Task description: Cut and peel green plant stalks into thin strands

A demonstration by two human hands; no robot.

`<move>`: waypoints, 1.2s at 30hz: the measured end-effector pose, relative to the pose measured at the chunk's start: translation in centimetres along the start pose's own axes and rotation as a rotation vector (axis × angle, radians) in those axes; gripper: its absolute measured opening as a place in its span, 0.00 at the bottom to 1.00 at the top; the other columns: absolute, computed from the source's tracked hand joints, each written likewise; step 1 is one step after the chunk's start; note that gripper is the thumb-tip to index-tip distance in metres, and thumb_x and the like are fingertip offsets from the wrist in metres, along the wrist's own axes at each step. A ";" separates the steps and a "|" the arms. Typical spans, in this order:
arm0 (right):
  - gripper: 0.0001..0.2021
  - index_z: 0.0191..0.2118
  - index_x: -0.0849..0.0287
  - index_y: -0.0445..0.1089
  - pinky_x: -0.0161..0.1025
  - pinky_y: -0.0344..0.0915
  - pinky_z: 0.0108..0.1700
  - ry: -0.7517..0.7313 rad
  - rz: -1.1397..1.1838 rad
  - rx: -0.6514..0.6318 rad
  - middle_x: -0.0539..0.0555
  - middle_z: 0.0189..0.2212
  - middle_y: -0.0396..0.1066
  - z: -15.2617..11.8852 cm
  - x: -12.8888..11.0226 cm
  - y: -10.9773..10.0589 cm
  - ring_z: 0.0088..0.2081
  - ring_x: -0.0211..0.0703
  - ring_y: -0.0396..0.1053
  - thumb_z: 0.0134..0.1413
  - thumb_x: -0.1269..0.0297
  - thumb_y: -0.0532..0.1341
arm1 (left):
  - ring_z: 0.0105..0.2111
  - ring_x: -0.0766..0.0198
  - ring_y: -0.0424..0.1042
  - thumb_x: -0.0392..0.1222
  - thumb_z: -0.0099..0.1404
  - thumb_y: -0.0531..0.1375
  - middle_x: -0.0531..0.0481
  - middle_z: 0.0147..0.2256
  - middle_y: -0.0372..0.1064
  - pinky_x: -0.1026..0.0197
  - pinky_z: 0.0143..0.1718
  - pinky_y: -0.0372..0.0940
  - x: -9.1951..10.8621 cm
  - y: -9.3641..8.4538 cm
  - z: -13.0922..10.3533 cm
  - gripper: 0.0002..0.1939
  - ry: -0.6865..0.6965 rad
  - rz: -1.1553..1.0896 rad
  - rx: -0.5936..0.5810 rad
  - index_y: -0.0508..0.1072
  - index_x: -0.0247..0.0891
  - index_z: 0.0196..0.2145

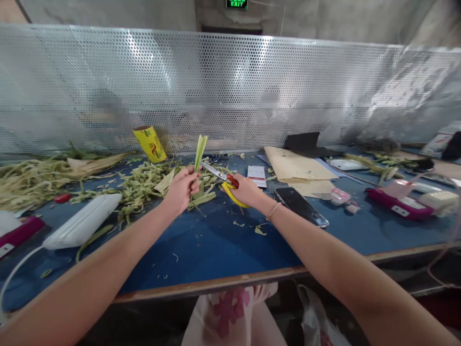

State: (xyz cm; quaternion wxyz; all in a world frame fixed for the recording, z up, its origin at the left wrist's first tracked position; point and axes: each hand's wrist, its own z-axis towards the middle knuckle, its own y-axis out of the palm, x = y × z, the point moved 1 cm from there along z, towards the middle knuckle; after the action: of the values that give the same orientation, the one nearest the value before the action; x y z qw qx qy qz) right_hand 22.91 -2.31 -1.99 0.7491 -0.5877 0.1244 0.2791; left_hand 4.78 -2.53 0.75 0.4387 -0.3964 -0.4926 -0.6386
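Green leaf strips (200, 153) stand pinched in our left hand (184, 187); our right hand (247, 191) grips scissors (216, 172) (yellow and red handles) just beside, above the blue bench (212, 242).

Glare streaks on perforated panel (230, 72) | exit sign (236, 4) glowing green | edges stretched, soft

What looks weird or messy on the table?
The yellow printed cylinder tilts instead of standing straight, behind the heaped pale-green plant pieces; loose pale scraps litter the blue tabletop.
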 end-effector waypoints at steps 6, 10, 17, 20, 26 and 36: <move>0.19 0.35 0.59 0.62 0.34 0.60 0.32 0.002 0.037 0.011 0.55 0.29 0.69 0.4 0.4 0.5 0.34 0.44 0.68 0.47 0.47 0.57 | 0.14 0.78 0.50 0.34 0.58 0.55 0.55 0.23 0.58 0.72 0.13 0.46 -0.1 -0.1 -0.2 0.03 0.057 0.068 -0.021 0.67 0.33 0.29; 0.17 0.32 0.59 0.62 0.34 0.59 0.31 0.013 0.059 -0.021 0.54 0.28 0.68 0.5 0.5 0.5 0.32 0.43 0.68 0.47 0.49 0.57 | 0.13 0.79 0.50 0.34 0.56 0.55 0.55 0.22 0.59 0.71 0.13 0.45 -0.6 -0.3 -0.2 0.03 0.005 0.095 -0.027 0.67 0.32 0.27; 0.13 0.34 0.61 0.63 0.36 0.62 0.35 -0.130 0.002 -0.031 0.55 0.32 0.67 0.1 0.3 1.1 0.33 0.42 0.66 0.42 0.61 0.62 | 0.13 0.77 0.52 0.32 0.52 0.56 0.55 0.22 0.62 0.72 0.13 0.45 -1.5 -0.3 -0.1 0.04 -0.002 0.126 -0.018 0.63 0.35 0.28; 0.13 0.38 0.62 0.63 0.36 0.63 0.37 -0.140 0.043 -0.017 0.57 0.37 0.66 -0.2 -0.1 1.2 0.36 0.41 0.66 0.43 0.66 0.61 | 0.14 0.75 0.55 0.28 0.48 0.54 0.54 0.22 0.64 0.71 0.14 0.48 -1.3 -0.1 -0.3 0.09 -0.030 0.062 -0.007 0.62 0.36 0.29; 0.03 0.28 0.62 0.67 0.34 0.61 0.36 -0.210 0.066 -0.064 0.53 0.27 0.69 -0.5 -1.1 0.1 0.31 0.36 0.66 0.48 0.72 0.56 | 0.16 0.73 0.58 0.27 0.45 0.51 0.52 0.22 0.65 0.69 0.16 0.53 -1.0 0.4 -0.6 0.10 -0.083 -0.014 -0.012 0.64 0.34 0.28; 0.11 0.36 0.59 0.60 0.32 0.66 0.32 -0.061 0.693 0.036 0.51 0.31 0.65 0.3 -1.1 0.5 0.33 0.35 0.67 0.53 0.56 0.53 | 0.19 0.69 0.61 0.34 0.51 0.54 0.47 0.23 0.69 0.66 0.19 0.55 -1.4 1.1 -1.5 0.07 -0.240 -0.068 -0.193 0.70 0.33 0.29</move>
State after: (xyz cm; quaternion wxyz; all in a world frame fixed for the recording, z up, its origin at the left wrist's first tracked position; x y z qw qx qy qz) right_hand 21.75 -2.27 -1.75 0.6233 -0.4889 0.2991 0.5320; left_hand 6.08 -3.89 -0.53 0.3148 -0.4932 -0.4907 -0.6456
